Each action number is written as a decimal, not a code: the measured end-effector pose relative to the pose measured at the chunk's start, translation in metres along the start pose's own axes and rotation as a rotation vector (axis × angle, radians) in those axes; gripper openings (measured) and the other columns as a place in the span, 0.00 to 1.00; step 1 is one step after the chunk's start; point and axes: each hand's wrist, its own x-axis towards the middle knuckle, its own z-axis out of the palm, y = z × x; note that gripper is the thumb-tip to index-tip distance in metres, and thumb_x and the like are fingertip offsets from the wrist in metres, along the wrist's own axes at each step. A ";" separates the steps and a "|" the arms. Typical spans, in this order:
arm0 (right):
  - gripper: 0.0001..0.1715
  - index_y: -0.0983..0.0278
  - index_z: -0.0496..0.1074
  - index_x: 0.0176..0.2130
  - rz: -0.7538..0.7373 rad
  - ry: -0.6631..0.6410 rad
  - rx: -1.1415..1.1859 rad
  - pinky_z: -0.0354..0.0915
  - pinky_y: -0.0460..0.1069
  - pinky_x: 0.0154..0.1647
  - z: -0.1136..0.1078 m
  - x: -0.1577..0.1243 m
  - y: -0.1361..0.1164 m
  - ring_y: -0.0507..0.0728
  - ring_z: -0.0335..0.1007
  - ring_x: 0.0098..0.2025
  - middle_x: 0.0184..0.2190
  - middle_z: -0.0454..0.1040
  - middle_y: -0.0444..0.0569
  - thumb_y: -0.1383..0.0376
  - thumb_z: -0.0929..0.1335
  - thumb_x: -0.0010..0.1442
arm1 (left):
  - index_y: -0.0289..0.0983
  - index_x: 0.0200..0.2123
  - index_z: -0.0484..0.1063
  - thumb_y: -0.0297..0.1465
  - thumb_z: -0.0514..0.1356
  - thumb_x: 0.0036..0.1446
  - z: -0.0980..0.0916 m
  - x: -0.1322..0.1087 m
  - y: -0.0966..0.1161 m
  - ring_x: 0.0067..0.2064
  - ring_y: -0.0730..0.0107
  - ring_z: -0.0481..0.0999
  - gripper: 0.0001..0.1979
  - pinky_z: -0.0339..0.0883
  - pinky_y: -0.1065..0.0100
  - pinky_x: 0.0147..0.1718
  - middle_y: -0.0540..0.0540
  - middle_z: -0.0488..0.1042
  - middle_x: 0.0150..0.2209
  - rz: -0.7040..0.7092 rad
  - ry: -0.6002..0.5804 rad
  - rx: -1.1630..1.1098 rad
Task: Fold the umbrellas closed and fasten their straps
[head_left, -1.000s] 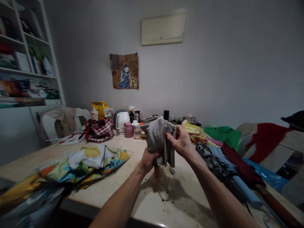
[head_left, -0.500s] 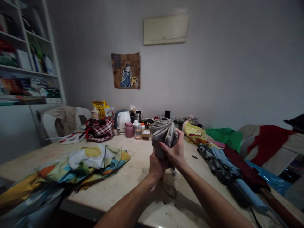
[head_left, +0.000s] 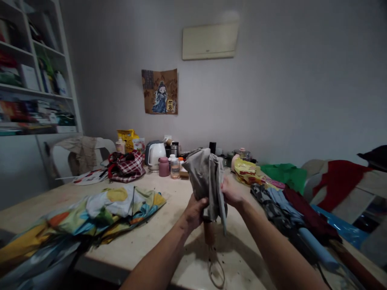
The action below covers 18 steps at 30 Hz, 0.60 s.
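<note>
A grey folded umbrella stands roughly upright in front of me, its fabric in loose pleats. Below the fabric show its brown handle and a pale wrist loop near the tabletop. My left hand is closed around the lower left of the fabric, thumb across the front. At the right side, my right hand pinches the edge of the pleats, with its fingertips partly hidden. A narrow flap of fabric hangs down beside that hand.
A patterned umbrella lies loosely spread at left on the table. Several folded umbrellas lie along the right. At the back stand a white kettle, a pink jar, a checked bag and a yellow packet.
The umbrella's fabric has gone from twisted tight to looser and wider. My hands have moved apart to its two sides. The handle and loop now show below.
</note>
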 end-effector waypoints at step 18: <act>0.30 0.63 0.72 0.45 -0.331 0.609 0.010 0.68 0.56 0.52 0.013 0.001 -0.016 0.60 0.74 0.43 0.39 0.77 0.50 0.59 0.77 0.41 | 0.38 0.54 0.66 0.25 0.73 0.30 0.011 -0.001 0.003 0.45 0.56 0.76 0.43 0.68 0.64 0.42 0.41 0.77 0.45 0.092 -0.031 0.332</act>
